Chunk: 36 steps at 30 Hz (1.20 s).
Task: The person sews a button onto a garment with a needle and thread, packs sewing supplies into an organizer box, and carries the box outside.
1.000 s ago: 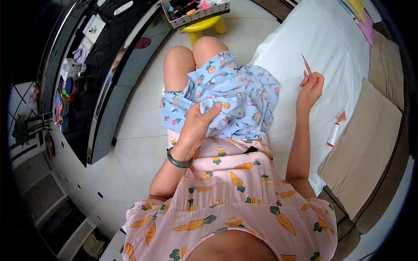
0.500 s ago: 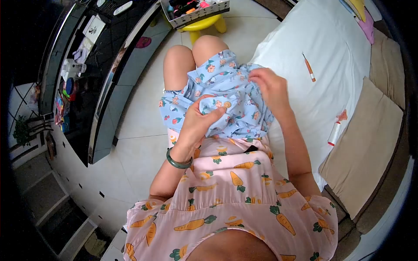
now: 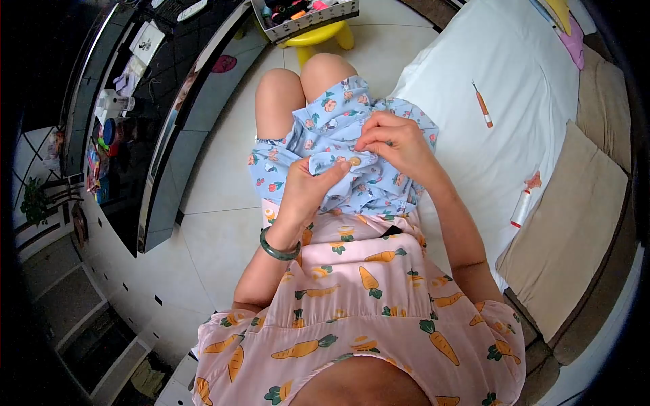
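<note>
Garment (image 3: 371, 195) of light blue floral cloth, bunched over the thighs (image 3: 280, 105) and in front of the pink dress (image 3: 338, 308) with its carrot print. Left hand (image 3: 308, 184) clamped on a fold of that cloth, thumb laid along the top and pointing at a tan button (image 3: 355, 162), the other fingers mostly hidden under or behind the fold. Dark green bangle (image 3: 279, 246) around the left wrist. Right hand (image 3: 396, 142) over the garment from the other side, fingers bent and tips drawn close together, just above and to the right of the button; impossible to say whether pinching cloth or something as thin as thread. To the right, white sheet (image 3: 460, 183) bearing a slim tool (image 3: 483, 111) with an orange-and-white handle and a thin dark tip, well apart from the right hand. Nearer the beige cushions (image 3: 569, 237), white spool (image 3: 521, 208) with a red end, lying on its side, beside a small orange-brown item (image 3: 533, 180) too small to make out. Beyond the knees, patterned box (image 3: 318, 26) of black, pink and orange odds and ends on a yellow stool (image 3: 306, 40). To the left, glossy dark cabinet (image 3: 166, 152), with a white remote (image 3: 192, 10) at the far end.
</note>
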Motion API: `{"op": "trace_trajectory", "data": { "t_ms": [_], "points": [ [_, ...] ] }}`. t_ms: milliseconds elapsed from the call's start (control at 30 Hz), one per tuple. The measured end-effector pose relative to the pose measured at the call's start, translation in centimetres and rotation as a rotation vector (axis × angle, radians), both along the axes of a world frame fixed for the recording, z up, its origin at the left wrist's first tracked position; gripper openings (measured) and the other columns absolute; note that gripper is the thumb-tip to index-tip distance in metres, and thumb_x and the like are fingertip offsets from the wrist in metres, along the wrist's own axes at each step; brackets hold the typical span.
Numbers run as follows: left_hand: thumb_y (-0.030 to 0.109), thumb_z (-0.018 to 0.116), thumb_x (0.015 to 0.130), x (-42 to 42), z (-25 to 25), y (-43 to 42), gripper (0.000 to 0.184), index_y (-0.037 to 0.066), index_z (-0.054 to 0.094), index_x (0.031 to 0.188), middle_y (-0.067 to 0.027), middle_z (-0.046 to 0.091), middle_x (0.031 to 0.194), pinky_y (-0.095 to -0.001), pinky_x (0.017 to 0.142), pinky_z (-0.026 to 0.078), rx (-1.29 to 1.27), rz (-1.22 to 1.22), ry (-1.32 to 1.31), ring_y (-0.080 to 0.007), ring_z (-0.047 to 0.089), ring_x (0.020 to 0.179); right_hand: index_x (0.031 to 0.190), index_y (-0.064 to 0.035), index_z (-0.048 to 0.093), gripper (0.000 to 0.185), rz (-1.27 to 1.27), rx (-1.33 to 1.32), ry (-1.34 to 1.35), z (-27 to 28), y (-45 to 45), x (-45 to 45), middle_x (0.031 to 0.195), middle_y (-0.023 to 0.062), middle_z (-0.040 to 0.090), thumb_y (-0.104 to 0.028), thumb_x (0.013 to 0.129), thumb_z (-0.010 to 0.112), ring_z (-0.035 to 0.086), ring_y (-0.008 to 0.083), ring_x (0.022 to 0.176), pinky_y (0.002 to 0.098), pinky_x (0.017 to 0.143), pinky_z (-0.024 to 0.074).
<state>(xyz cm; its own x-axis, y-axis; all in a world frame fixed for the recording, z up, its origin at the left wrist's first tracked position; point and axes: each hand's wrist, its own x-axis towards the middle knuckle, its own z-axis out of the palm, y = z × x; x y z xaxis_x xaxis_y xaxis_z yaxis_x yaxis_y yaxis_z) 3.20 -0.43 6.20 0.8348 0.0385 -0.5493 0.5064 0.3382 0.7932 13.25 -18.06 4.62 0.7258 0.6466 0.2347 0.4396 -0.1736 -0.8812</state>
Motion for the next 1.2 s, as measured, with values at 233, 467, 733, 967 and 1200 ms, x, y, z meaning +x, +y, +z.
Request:
{"op": "trace_trajectory", "data": {
  "t_ms": [233, 467, 733, 967, 1200],
  "points": [
    [0.012, 0.069, 0.083, 0.0, -0.1, -0.2, 0.013, 0.002, 0.067, 0.091, -0.0027, 0.068, 0.084, -0.0215, 0.064, 0.049, -0.039, 0.033, 0.004, -0.0061, 0.060, 0.071, 0.077, 0.0000, 0.068, 0.009, -0.002, 0.046, 0.108, -0.8, -0.1, 0.0, 0.078, 0.0041, 0.059, 0.006, 0.071, 0.067, 0.056, 0.0129, 0.073, 0.0242, 0.061, 0.0446],
    [0.015, 0.068, 0.085, -0.1, -0.2, -0.4, 0.017, 0.001, 0.068, 0.094, -0.0009, 0.067, 0.084, -0.0209, 0.059, 0.047, -0.042, 0.039, -0.013, -0.0049, 0.057, 0.068, 0.077, -0.0001, 0.067, 0.009, -0.008, 0.052, 0.184, -1.4, 0.0, -0.3, 0.080, 0.0037, 0.060, 0.007, 0.072, 0.068, 0.056, 0.0122, 0.073, 0.0236, 0.061, 0.0446],
    [0.012, 0.067, 0.085, -0.2, -0.2, -0.6, 0.015, 0.001, 0.068, 0.096, -0.0013, 0.067, 0.086, -0.0211, 0.063, 0.048, -0.067, 0.033, -0.030, -0.0047, 0.057, 0.071, 0.078, 0.0000, 0.067, 0.010, -0.006, 0.083, 0.282, -1.9, 0.0, -0.6, 0.083, 0.0035, 0.061, 0.008, 0.073, 0.067, 0.058, 0.0111, 0.076, 0.0226, 0.063, 0.0456],
    [0.013, 0.067, 0.086, -0.2, -0.2, -0.6, 0.015, 0.001, 0.067, 0.096, -0.0011, 0.067, 0.087, -0.0211, 0.062, 0.048, -0.100, 0.051, -0.025, -0.0047, 0.057, 0.071, 0.077, -0.0005, 0.068, 0.010, -0.031, 0.106, 0.287, -2.1, -0.2, -0.6, 0.083, 0.0034, 0.061, 0.009, 0.072, 0.068, 0.058, 0.0105, 0.076, 0.0223, 0.063, 0.0458],
    [0.012, 0.065, 0.087, -0.1, -0.1, -0.8, 0.015, 0.000, 0.066, 0.096, -0.0026, 0.067, 0.085, -0.0215, 0.061, 0.049, -0.081, 0.062, -0.054, -0.0057, 0.058, 0.070, 0.078, -0.0005, 0.068, 0.011, -0.011, 0.092, 0.267, -1.7, 0.0, -0.7, 0.083, 0.0034, 0.061, 0.009, 0.072, 0.067, 0.058, 0.0107, 0.076, 0.0217, 0.065, 0.0467]
  ]
}}
